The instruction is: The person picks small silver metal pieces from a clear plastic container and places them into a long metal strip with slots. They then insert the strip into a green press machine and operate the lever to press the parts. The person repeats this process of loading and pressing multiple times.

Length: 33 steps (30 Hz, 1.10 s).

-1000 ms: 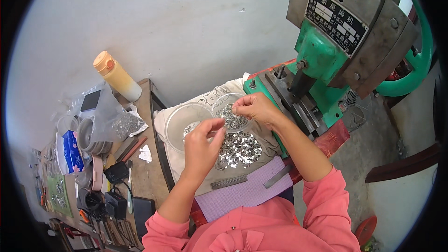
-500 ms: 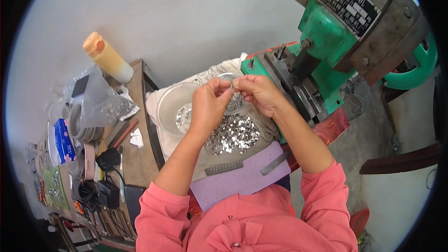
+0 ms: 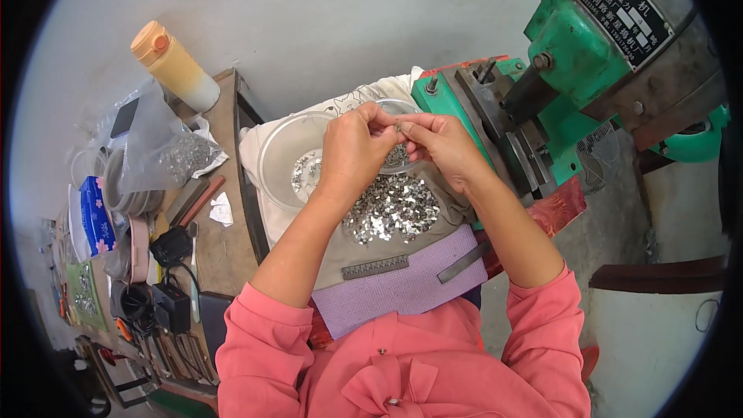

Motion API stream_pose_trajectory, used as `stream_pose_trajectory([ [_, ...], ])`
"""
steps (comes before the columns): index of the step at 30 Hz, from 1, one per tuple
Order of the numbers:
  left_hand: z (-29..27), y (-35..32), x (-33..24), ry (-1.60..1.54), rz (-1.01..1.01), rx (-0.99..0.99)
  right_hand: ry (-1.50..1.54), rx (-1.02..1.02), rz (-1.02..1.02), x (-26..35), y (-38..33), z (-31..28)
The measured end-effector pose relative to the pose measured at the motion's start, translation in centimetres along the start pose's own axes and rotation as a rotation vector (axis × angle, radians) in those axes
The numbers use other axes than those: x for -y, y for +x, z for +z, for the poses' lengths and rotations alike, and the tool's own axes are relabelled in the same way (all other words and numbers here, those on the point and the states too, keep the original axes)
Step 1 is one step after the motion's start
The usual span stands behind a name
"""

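My left hand and my right hand meet fingertip to fingertip, both closed in a pinch. Between them is a tiny metal piece, too small to make out well. Below the hands a heap of shiny metal pieces lies on a grey-brown cloth. Left of my left hand stands a clear round tub with some bright pieces inside. Another clear bowl, holding metal bits, is partly hidden behind my hands. Closer to me, a toothed metal strip and a flat metal bar lie at a purple mat.
A green bench press rises at the right, its bed near my right forearm. On the wooden table at left are a yellow bottle, a plastic bag, a blue packet, black adapters and several tools.
The view has tilted a little, shifting the surroundings. My hands stay joined at the fingertips, with only slight finger movement.
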<state>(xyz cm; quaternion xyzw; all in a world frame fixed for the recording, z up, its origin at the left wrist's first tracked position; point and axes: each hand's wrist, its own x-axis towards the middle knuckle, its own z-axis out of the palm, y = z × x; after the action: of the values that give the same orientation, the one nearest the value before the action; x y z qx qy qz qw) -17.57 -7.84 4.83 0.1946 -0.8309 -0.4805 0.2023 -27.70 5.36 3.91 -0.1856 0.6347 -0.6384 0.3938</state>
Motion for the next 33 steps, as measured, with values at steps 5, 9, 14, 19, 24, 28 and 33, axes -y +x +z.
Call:
stream_pose_trajectory([
  [5,-0.1,0.2,0.1,-0.19,-0.061,-0.034,-0.026,-0.052,-0.045,0.1,-0.4,1.0],
  [9,-0.2,0.2,0.5,-0.452,-0.148,-0.026,-0.009,-0.08,-0.063,0.1,-0.4,1.3],
  [14,-1.0,-0.4,-1.0,-0.594,-0.215,0.068,0.211,-0.069,-0.012,-0.2,0.0,0.6],
  [19,-1.2,-0.5,-0.4,-0.533,-0.203,0.067,0.162,-0.062,-0.039,0.0,0.1,0.9],
  [24,-1.3,-0.4,-0.3,-0.133,-0.097,0.038,-0.067,-0.109,-0.083,0.3,0.5,1.1],
  [28,-1.3,-0.7,-0.1,0.024,-0.03,0.022,-0.136,-0.146,-0.125,0.4,0.9,0.7],
  [33,-2.0,-2.2,0.1,0.054,0.057,-0.046,-0.13,-0.187,-0.128,0.6,0.7,0.3],
])
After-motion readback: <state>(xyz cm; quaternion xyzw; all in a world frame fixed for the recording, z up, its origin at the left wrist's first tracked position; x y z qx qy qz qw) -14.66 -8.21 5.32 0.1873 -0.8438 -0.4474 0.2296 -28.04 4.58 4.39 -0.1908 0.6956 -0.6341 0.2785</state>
